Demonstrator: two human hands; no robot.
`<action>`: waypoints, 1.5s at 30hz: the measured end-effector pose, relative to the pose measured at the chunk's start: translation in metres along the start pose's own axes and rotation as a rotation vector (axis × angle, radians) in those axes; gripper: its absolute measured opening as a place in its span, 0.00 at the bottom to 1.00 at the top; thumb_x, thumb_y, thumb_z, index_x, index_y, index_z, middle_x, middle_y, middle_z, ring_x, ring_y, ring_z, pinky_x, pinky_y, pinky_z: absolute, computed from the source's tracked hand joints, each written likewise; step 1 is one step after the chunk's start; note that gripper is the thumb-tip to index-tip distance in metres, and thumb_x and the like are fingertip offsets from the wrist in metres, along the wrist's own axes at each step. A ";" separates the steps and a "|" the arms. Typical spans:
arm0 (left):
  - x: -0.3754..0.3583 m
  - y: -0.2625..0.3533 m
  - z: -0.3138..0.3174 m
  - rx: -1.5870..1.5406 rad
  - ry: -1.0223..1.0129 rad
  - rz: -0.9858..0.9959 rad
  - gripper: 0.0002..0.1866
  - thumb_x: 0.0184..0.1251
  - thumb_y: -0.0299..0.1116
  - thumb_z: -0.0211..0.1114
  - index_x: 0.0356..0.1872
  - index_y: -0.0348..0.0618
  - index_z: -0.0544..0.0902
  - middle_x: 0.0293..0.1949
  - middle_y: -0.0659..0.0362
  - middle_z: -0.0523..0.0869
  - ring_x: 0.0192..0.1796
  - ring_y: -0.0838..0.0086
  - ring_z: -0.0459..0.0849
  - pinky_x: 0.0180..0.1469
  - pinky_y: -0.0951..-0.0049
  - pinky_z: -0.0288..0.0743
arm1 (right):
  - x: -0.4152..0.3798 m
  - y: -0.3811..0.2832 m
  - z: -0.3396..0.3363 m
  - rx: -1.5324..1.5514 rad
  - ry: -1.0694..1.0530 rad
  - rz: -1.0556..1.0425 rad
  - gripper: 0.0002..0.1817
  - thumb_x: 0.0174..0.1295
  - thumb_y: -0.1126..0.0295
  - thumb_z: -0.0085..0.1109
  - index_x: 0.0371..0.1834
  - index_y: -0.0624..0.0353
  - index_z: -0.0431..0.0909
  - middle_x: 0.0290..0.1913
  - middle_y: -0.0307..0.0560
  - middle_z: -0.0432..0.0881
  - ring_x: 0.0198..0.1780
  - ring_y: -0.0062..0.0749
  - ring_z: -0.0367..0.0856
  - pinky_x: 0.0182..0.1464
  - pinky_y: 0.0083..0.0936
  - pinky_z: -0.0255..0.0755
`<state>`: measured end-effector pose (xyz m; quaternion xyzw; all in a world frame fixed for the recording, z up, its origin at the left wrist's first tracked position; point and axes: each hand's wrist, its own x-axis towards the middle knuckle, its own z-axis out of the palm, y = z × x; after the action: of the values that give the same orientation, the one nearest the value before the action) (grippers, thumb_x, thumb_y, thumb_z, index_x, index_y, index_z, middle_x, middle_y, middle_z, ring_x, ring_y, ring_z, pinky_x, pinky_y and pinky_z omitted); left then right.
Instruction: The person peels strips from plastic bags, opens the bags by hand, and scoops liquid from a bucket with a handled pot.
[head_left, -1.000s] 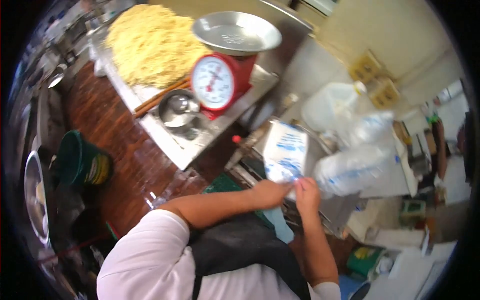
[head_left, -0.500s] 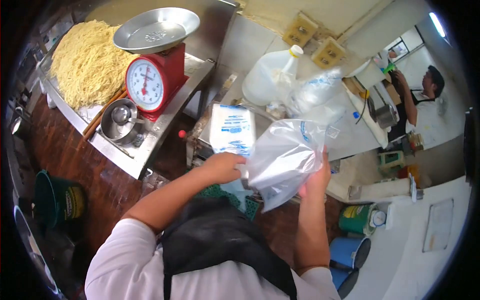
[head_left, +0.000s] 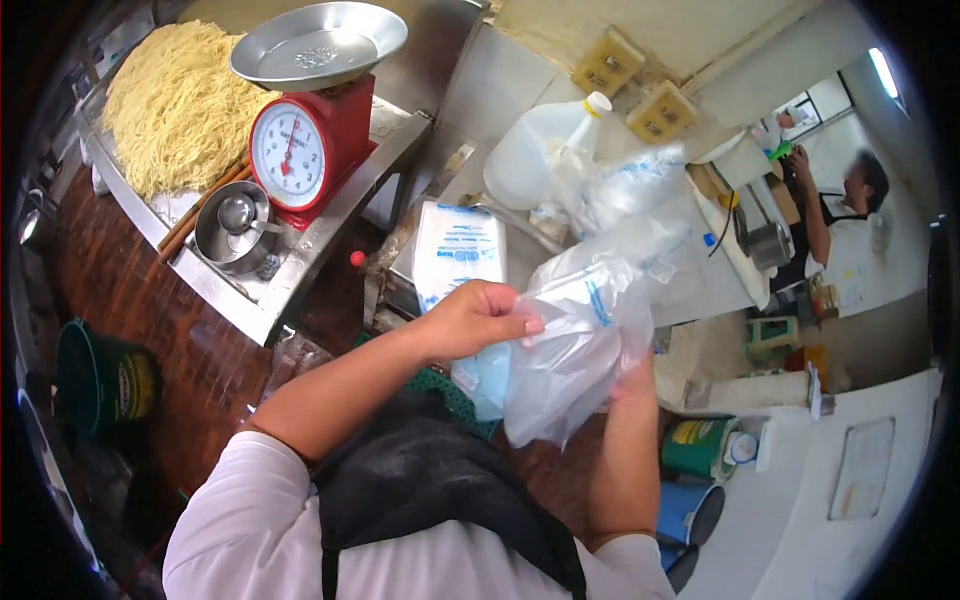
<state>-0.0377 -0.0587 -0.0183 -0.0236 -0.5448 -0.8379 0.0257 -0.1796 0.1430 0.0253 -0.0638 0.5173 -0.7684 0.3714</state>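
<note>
A clear plastic bag (head_left: 575, 350) with blue print hangs in front of my apron. At its upper left edge, my left hand (head_left: 478, 322) pinches the film between thumb and fingers. My right hand (head_left: 632, 380) grips the bag's right side, its fingers partly hidden by the plastic. Just beyond my left hand lies a white pack of bags (head_left: 460, 250) with blue lettering. Behind the bag are more loose clear plastic bags (head_left: 640, 190) and a large translucent jug (head_left: 535, 155) with a white cap.
On the steel table (head_left: 245, 315) at left are a noodle heap (head_left: 175, 110), a red dial scale (head_left: 345, 140) with a pan (head_left: 320, 45), and a metal bowl (head_left: 222, 255) with a ladle. A green bucket (head_left: 95, 380) stands on the floor. Another person (head_left: 840, 215) works at far right.
My left hand has moved right from beside the pack onto the bag's edge and closed on it. The bag has crumpled and dropped slightly, while my right hand keeps its hold.
</note>
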 end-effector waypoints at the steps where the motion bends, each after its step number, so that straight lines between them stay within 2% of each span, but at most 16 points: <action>1: -0.003 0.004 0.002 0.086 -0.014 -0.004 0.09 0.67 0.32 0.67 0.41 0.36 0.85 0.36 0.63 0.87 0.41 0.82 0.82 0.49 0.76 0.74 | -0.003 -0.015 0.005 -0.070 0.063 0.009 0.27 0.67 0.51 0.55 0.58 0.63 0.75 0.53 0.49 0.81 0.53 0.39 0.80 0.54 0.39 0.75; 2: -0.006 0.011 0.005 0.171 -0.027 -0.008 0.09 0.68 0.33 0.66 0.39 0.36 0.86 0.34 0.63 0.87 0.39 0.82 0.81 0.47 0.76 0.74 | -0.004 -0.031 0.010 -0.141 0.123 0.020 0.27 0.67 0.51 0.55 0.57 0.63 0.77 0.52 0.48 0.82 0.52 0.38 0.80 0.53 0.38 0.75; 5: -0.009 0.023 0.012 0.378 -0.090 -0.031 0.10 0.67 0.34 0.67 0.39 0.36 0.86 0.32 0.61 0.87 0.37 0.82 0.82 0.43 0.75 0.75 | -0.004 -0.086 0.019 -0.802 -0.123 -0.237 0.24 0.67 0.50 0.56 0.49 0.62 0.82 0.46 0.46 0.84 0.48 0.33 0.81 0.53 0.36 0.73; 8: -0.007 0.026 0.019 0.567 -0.152 -0.004 0.10 0.64 0.34 0.68 0.40 0.37 0.85 0.31 0.57 0.87 0.36 0.76 0.84 0.41 0.72 0.76 | -0.030 -0.097 0.095 -1.392 -0.453 -0.257 0.22 0.63 0.51 0.60 0.42 0.61 0.84 0.42 0.50 0.85 0.44 0.37 0.82 0.53 0.37 0.70; 11: -0.008 0.021 0.022 0.719 -0.169 0.069 0.11 0.63 0.34 0.68 0.41 0.39 0.85 0.32 0.53 0.87 0.35 0.67 0.85 0.40 0.69 0.76 | -0.030 -0.086 0.118 -1.870 -0.698 -0.207 0.21 0.57 0.52 0.64 0.39 0.60 0.84 0.39 0.53 0.84 0.43 0.44 0.82 0.50 0.39 0.72; 14: -0.010 0.018 0.024 0.772 -0.174 0.103 0.11 0.63 0.37 0.67 0.39 0.41 0.85 0.30 0.51 0.86 0.33 0.60 0.84 0.38 0.65 0.76 | -0.020 -0.082 0.117 -1.896 -0.866 -0.079 0.19 0.53 0.53 0.66 0.35 0.59 0.85 0.37 0.54 0.84 0.42 0.49 0.82 0.45 0.39 0.74; 17: -0.010 0.027 0.026 0.855 -0.176 0.063 0.12 0.63 0.40 0.66 0.36 0.41 0.85 0.27 0.50 0.84 0.30 0.57 0.83 0.35 0.63 0.74 | -0.015 -0.082 0.120 -1.948 -0.823 0.091 0.15 0.54 0.56 0.66 0.33 0.57 0.85 0.31 0.53 0.84 0.38 0.49 0.83 0.40 0.39 0.75; 23: -0.009 0.018 0.022 0.830 -0.129 0.123 0.13 0.62 0.41 0.67 0.33 0.41 0.84 0.23 0.50 0.82 0.28 0.56 0.82 0.32 0.61 0.72 | -0.022 -0.074 0.104 -1.871 -0.726 -0.202 0.13 0.55 0.58 0.64 0.31 0.57 0.85 0.28 0.53 0.83 0.33 0.51 0.82 0.38 0.40 0.74; 27: -0.009 0.020 0.021 0.742 -0.122 0.063 0.14 0.58 0.41 0.68 0.36 0.40 0.84 0.27 0.48 0.84 0.33 0.52 0.84 0.37 0.58 0.75 | -0.028 -0.079 0.113 -1.963 -0.622 -0.066 0.12 0.55 0.61 0.65 0.31 0.59 0.84 0.29 0.54 0.83 0.34 0.50 0.82 0.38 0.40 0.74; 29: -0.009 0.021 0.020 0.732 -0.142 0.069 0.13 0.60 0.39 0.69 0.35 0.38 0.84 0.24 0.51 0.82 0.29 0.62 0.82 0.34 0.64 0.73 | -0.029 -0.078 0.113 -1.979 -0.587 -0.005 0.11 0.55 0.61 0.65 0.30 0.59 0.84 0.28 0.53 0.83 0.34 0.50 0.82 0.37 0.40 0.74; 30: -0.009 0.021 0.020 0.727 -0.151 0.071 0.13 0.60 0.38 0.70 0.34 0.37 0.84 0.23 0.52 0.82 0.26 0.67 0.81 0.32 0.68 0.72 | -0.029 -0.076 0.107 -1.899 -0.598 -0.088 0.12 0.56 0.61 0.65 0.30 0.59 0.83 0.28 0.54 0.83 0.34 0.51 0.82 0.37 0.40 0.74; 32: -0.008 0.018 0.019 0.617 -0.174 0.060 0.12 0.61 0.37 0.70 0.34 0.37 0.84 0.23 0.57 0.82 0.26 0.74 0.78 0.31 0.71 0.71 | -0.030 -0.071 0.092 -1.733 -0.616 -0.246 0.12 0.56 0.61 0.65 0.29 0.60 0.83 0.29 0.54 0.82 0.33 0.51 0.81 0.36 0.41 0.73; 36: -0.008 0.021 0.018 0.442 -0.290 -0.038 0.12 0.64 0.37 0.70 0.34 0.36 0.84 0.25 0.64 0.83 0.29 0.84 0.76 0.32 0.77 0.70 | -0.035 -0.069 0.100 -1.750 -0.587 -0.207 0.11 0.56 0.62 0.65 0.30 0.60 0.83 0.30 0.55 0.82 0.32 0.52 0.80 0.35 0.40 0.72; 38: -0.008 0.020 0.019 0.273 -0.301 -0.069 0.12 0.65 0.38 0.69 0.34 0.36 0.84 0.26 0.66 0.83 0.30 0.85 0.76 0.33 0.79 0.69 | -0.037 -0.068 0.103 -1.788 -0.548 -0.132 0.10 0.56 0.64 0.65 0.31 0.60 0.83 0.31 0.54 0.82 0.33 0.51 0.80 0.36 0.39 0.72; 42: -0.010 0.022 0.017 0.140 -0.284 -0.153 0.11 0.65 0.36 0.69 0.36 0.37 0.85 0.27 0.68 0.83 0.32 0.87 0.77 0.37 0.82 0.70 | -0.040 -0.064 0.099 -1.701 -0.605 -0.267 0.09 0.57 0.64 0.64 0.28 0.59 0.82 0.30 0.52 0.81 0.34 0.49 0.80 0.36 0.37 0.72; 45: -0.012 0.016 0.017 0.015 -0.277 -0.152 0.14 0.64 0.44 0.69 0.35 0.42 0.86 0.27 0.69 0.83 0.30 0.87 0.76 0.30 0.83 0.65 | -0.043 -0.063 0.100 -1.644 -0.603 -0.343 0.10 0.58 0.64 0.63 0.28 0.59 0.82 0.30 0.52 0.81 0.34 0.49 0.80 0.36 0.36 0.72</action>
<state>-0.0243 -0.0493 0.0029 -0.0973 -0.5498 -0.8219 -0.1129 -0.1319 0.1078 0.1362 -0.5859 0.7687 -0.1500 0.2082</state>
